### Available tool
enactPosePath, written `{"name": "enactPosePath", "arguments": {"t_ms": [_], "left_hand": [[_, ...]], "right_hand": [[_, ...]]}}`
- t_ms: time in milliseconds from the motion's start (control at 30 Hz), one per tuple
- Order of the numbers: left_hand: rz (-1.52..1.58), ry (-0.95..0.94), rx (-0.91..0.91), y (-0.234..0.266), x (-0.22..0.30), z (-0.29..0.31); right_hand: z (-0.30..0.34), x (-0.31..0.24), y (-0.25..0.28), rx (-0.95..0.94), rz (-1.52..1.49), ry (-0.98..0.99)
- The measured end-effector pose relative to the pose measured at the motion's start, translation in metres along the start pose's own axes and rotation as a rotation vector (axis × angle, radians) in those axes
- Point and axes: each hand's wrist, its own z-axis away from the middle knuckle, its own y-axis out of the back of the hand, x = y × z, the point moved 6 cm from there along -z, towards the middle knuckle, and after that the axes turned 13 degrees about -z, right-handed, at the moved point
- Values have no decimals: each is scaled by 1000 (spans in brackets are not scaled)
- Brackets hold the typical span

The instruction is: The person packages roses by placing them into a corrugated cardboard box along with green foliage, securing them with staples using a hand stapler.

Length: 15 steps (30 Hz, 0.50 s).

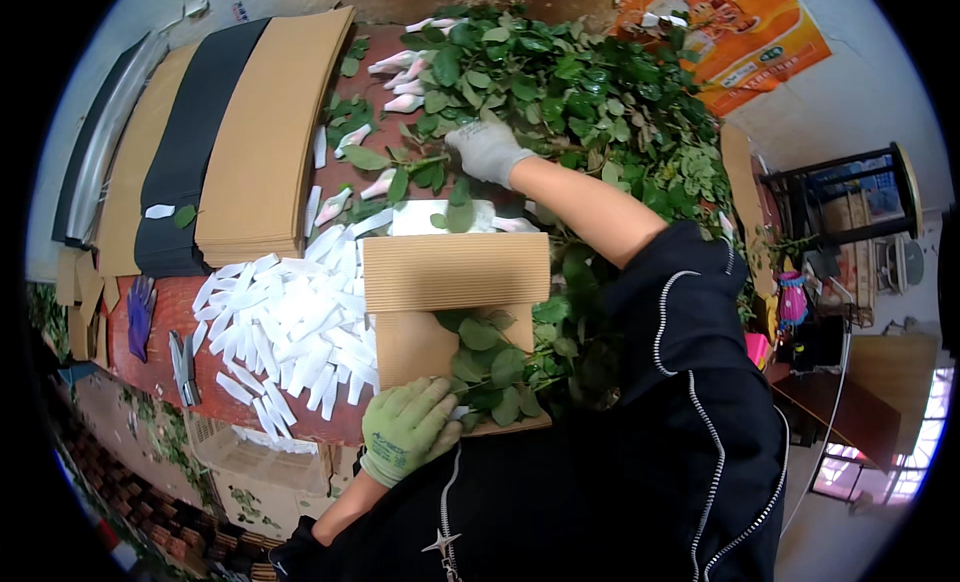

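My left hand (405,432), in a green glove, lies at the near edge of a tan cardboard sheet (412,347). Its fingers are bent and close together over something mostly hidden; a whitish bit shows at the fingertips beside leafy rose stems (505,367) resting on the sheet. A folded corrugated strip (457,272) crosses the sheet's far part. Farther off, my right hand (487,152), in a pale grey glove, is closed at a leafy rose stem (425,163) by the heap of roses (570,92). Several pale pink rose heads (405,104) in white sleeves point left.
White foam strips (290,322) are piled left of the cardboard. Stacked corrugated sheets (270,132) stand at the far left. A stapler (183,368) and a purple glove (141,317) lie near the red table's (225,402) left edge. A black stool (850,192) is at the right.
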Motion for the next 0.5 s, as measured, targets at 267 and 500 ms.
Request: {"name": "enactPosePath", "arguments": {"t_ms": [267,500], "left_hand": [[76,-68,41,5,7,-15],[71,-26,20,7,9,-9]], "right_hand": [[235,162,347,1217,-454,-72],[363,150,329,1045,-132,-98]]}}
